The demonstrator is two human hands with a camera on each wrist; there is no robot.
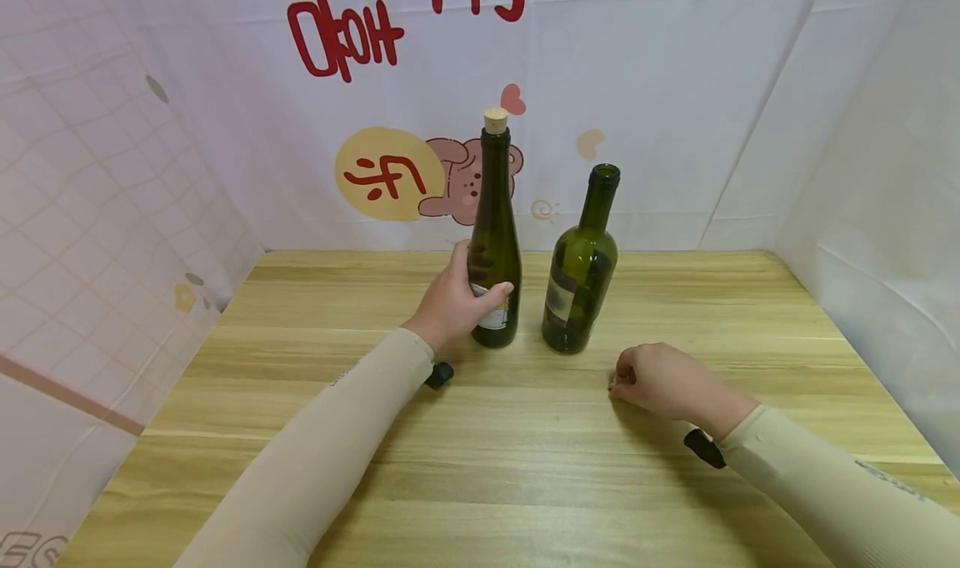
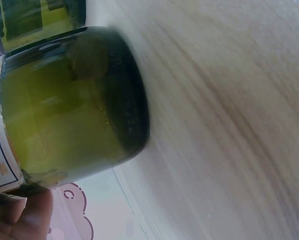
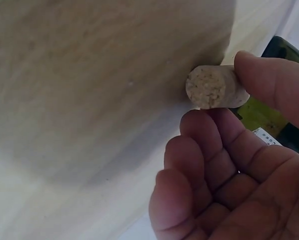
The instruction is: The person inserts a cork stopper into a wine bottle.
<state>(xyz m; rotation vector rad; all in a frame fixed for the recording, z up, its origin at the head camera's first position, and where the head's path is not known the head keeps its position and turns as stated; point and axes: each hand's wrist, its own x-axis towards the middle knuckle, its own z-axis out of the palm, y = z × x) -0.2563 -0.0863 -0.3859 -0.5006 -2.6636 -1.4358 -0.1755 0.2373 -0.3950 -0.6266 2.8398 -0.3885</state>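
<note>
My left hand grips a tall, slim dark green wine bottle around its lower body, over the white label. A cork sits in that bottle's mouth, its upper part sticking out. Just to the right stands a second green wine bottle, broader in the shoulders, with a dark label and an uncorked mouth. Close over the table in front of it, my right hand pinches another cork between thumb and index finger. The right wrist view shows this cork lying sideways, its round end facing the camera, with the other fingers curled below.
Both bottles are near the back of the wood-grain table. Behind them hangs a white backdrop with red lettering and a cartoon bear, and similar cloth runs along both sides. A dark strap piece shows under the right wrist.
</note>
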